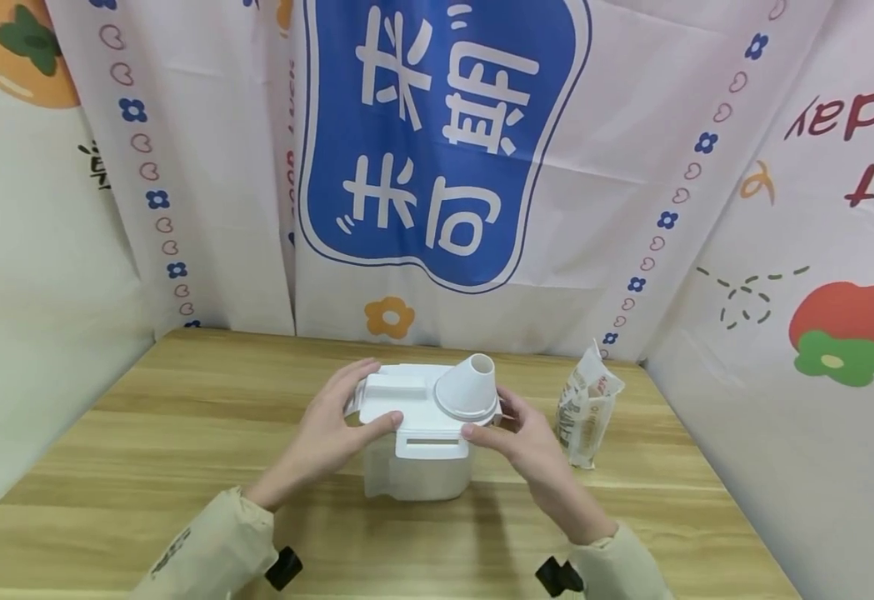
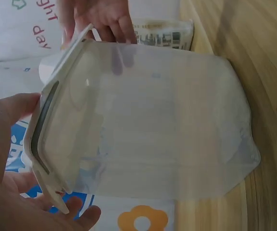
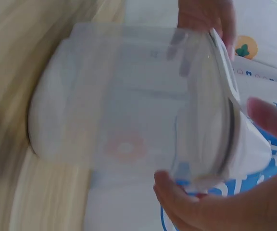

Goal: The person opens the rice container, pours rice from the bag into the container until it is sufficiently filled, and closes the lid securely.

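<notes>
A translucent plastic storage container (image 1: 417, 477) stands upright on the table, its see-through side filling much of both wrist views. On top is a white lid (image 1: 414, 404) with a cone-shaped spout (image 1: 469, 387), a raised bar and a slotted tab at the front. My left hand (image 1: 335, 417) grips the lid's left end, thumb on its front edge and fingers at the side latch (image 2: 56, 195). The right hand (image 1: 530, 442) holds the other end beside the spout, its thumb at the front corner and its fingers around the right side. No contents are visible inside the container.
A white printed packet (image 1: 589, 408) stands on the wooden table (image 1: 204, 450) to the right of the container, close to my right hand. Printed cloth (image 1: 242, 208) hangs behind the table and along both sides.
</notes>
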Motion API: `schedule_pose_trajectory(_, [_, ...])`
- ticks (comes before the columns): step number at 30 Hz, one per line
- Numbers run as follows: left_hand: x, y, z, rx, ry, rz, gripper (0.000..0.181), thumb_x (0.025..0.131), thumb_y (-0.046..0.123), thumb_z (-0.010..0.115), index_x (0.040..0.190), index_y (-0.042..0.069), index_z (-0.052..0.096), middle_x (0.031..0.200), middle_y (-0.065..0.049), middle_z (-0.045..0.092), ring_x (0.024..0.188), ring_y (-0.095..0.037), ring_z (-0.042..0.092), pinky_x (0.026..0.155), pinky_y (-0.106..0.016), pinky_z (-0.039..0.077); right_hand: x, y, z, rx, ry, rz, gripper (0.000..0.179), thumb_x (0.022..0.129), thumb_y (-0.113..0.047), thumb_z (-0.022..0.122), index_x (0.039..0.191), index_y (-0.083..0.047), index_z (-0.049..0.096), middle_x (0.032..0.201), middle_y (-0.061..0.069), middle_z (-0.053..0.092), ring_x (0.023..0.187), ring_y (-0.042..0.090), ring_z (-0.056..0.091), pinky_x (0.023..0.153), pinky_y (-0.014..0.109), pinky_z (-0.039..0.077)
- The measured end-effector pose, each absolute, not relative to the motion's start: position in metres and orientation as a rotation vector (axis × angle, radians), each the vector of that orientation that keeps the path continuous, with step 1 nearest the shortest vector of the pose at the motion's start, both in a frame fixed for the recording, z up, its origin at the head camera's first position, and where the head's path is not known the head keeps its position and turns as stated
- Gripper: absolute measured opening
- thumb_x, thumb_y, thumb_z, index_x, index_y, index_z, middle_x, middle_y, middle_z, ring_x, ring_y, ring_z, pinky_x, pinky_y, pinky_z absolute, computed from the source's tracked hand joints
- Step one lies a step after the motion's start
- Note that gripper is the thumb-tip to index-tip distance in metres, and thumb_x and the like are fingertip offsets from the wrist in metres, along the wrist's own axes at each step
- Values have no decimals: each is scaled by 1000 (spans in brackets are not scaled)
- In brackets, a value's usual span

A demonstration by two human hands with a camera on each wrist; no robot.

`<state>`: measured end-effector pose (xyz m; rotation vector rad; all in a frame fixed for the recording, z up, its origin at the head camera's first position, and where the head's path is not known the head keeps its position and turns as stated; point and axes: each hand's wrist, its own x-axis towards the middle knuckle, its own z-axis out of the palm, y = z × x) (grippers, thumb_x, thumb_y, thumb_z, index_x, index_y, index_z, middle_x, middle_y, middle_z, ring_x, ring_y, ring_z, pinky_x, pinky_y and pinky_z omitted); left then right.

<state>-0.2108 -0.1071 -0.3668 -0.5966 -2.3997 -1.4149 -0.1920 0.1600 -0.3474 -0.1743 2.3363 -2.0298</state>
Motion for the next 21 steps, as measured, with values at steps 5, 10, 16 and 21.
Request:
schedule_pose_trajectory(5, [-213,-110,-372,-573,-2405,-1491,79,81,40,81,145,10,46,150,-11,40,137,-30,35,110,-53,32,-201,183,-334,-262,2010,-2044,66,92,-8,67,147,7,33,134,21,52,117,28,55,104,44,43])
schedule_pose_trajectory(10, [-215,-110,-379,-518,-2392,-1617,82,81,42,80,149,19,41,151,-6,38,136,-28,36,109,-53,32,-218,199,-327,-180,1728,-2082,50,101,-7,51,141,17,33,122,20,59,110,26,59,105,44,42])
schedule_pose_trajectory(16, [-217,-109,-385,-477,-2371,-1657,83,81,43,81,150,24,40,152,-5,38,134,-27,38,109,-53,33,-237,204,-329,-83,1676,-2026,44,101,-3,48,139,16,36,116,17,63,105,25,62,105,44,43])
schedule_pose_trajectory(21, [-216,-107,-388,-475,-2336,-1679,82,80,39,82,150,23,40,151,-5,40,130,-27,43,106,-50,37,-244,208,-330,-97,1672,-1975,50,99,2,50,142,17,29,118,20,61,105,27,62,106,45,41])
